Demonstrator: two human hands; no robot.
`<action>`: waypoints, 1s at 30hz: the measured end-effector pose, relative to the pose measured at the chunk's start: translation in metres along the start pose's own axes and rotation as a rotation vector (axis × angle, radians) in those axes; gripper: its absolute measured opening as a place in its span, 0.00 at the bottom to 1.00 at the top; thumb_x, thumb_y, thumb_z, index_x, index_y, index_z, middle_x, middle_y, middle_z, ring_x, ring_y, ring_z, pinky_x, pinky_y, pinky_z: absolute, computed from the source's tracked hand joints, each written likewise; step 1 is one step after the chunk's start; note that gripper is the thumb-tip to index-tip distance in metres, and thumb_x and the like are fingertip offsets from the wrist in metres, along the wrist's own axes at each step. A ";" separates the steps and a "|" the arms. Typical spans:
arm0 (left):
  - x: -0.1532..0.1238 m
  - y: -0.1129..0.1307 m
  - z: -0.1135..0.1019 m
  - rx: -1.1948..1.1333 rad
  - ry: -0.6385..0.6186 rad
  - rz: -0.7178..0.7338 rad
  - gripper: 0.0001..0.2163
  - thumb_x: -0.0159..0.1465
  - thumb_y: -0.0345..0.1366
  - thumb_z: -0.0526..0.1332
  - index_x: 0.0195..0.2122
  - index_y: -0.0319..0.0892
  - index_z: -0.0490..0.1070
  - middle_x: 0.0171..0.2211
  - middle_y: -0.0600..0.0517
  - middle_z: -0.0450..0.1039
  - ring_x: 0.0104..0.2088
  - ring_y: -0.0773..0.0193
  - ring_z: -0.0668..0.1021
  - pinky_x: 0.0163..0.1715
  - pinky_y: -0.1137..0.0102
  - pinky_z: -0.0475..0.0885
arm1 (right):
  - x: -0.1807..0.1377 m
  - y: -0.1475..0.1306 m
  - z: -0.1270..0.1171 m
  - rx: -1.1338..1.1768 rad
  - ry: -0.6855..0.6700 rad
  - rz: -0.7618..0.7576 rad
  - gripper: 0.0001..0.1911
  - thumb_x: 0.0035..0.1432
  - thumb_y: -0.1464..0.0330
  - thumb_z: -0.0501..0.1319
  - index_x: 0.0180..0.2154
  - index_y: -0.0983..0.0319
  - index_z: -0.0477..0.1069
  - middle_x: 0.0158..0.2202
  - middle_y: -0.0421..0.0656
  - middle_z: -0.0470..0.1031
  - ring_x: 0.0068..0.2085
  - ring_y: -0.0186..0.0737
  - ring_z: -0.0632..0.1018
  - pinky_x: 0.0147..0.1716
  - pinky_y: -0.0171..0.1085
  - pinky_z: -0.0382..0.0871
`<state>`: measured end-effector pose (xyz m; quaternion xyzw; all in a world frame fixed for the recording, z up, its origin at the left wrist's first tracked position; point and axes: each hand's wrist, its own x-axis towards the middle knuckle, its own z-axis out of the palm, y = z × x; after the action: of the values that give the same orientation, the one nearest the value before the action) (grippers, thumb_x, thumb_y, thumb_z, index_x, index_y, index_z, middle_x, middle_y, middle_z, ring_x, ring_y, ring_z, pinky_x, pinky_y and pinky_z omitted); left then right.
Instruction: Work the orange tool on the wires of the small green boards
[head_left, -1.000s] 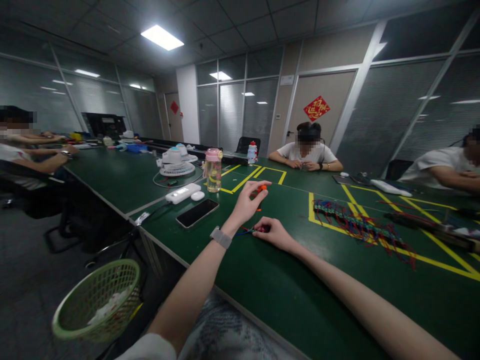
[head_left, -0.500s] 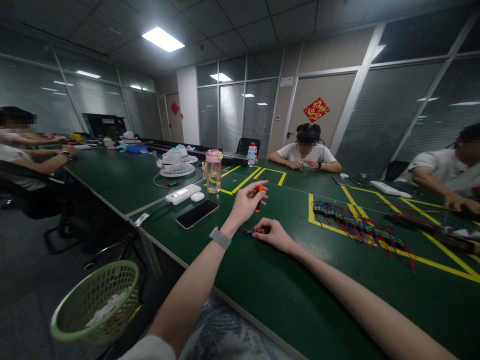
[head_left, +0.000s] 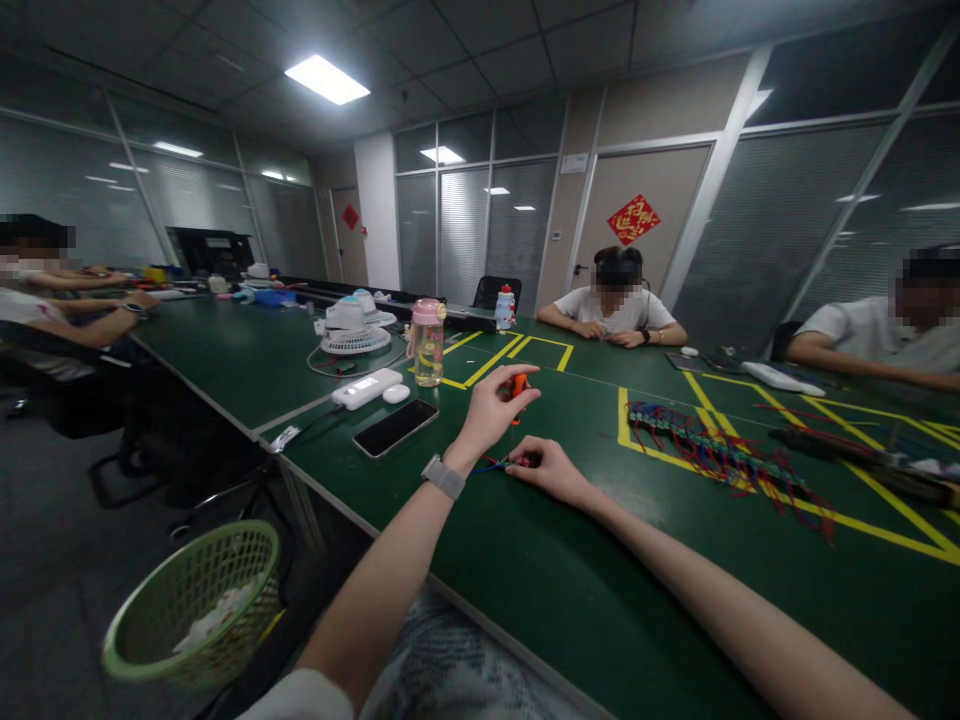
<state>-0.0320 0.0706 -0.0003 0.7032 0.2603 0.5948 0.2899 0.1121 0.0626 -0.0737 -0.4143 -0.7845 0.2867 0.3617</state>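
Note:
My left hand, with a grey band on its wrist, is raised over the green table. Its thumb and index finger curve apart, while the other fingers are around an upright orange-and-black screwdriver, partly hidden by the hand. Just below and to the right, my right hand rests on the table. Its fingertips pinch a small green circuit board with blue and red wires that trail to the left. Most of the board is covered by the fingers.
A row of wired green boards lies to the right within yellow tape. Left are a phone, a white power strip, a pink-lidded bottle and a white fan. A green basket stands below. Co-workers sit around the table.
My left thumb and index finger have changed pose around the screwdriver, now forming a wider curve. My right hand has barely moved. The co-worker at right has drawn their arm back.

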 end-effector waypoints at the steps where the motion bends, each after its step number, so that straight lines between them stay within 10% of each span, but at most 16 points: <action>1: 0.000 0.001 0.000 0.016 -0.007 0.014 0.15 0.58 0.38 0.62 0.47 0.44 0.72 0.41 0.50 0.70 0.38 0.66 0.74 0.35 0.73 0.74 | 0.000 0.000 0.000 -0.002 0.000 0.001 0.09 0.45 0.65 0.65 0.29 0.64 0.74 0.25 0.39 0.69 0.28 0.34 0.69 0.29 0.34 0.64; 30: 0.001 -0.002 0.003 -0.124 -0.059 -0.027 0.16 0.63 0.40 0.56 0.51 0.45 0.68 0.40 0.50 0.68 0.31 0.71 0.75 0.29 0.75 0.74 | 0.000 0.002 0.000 -0.011 -0.005 -0.005 0.09 0.46 0.66 0.65 0.30 0.65 0.74 0.26 0.40 0.69 0.28 0.33 0.69 0.29 0.34 0.64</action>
<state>-0.0289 0.0724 -0.0012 0.6975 0.2236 0.5848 0.3487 0.1131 0.0641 -0.0751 -0.4134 -0.7879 0.2825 0.3583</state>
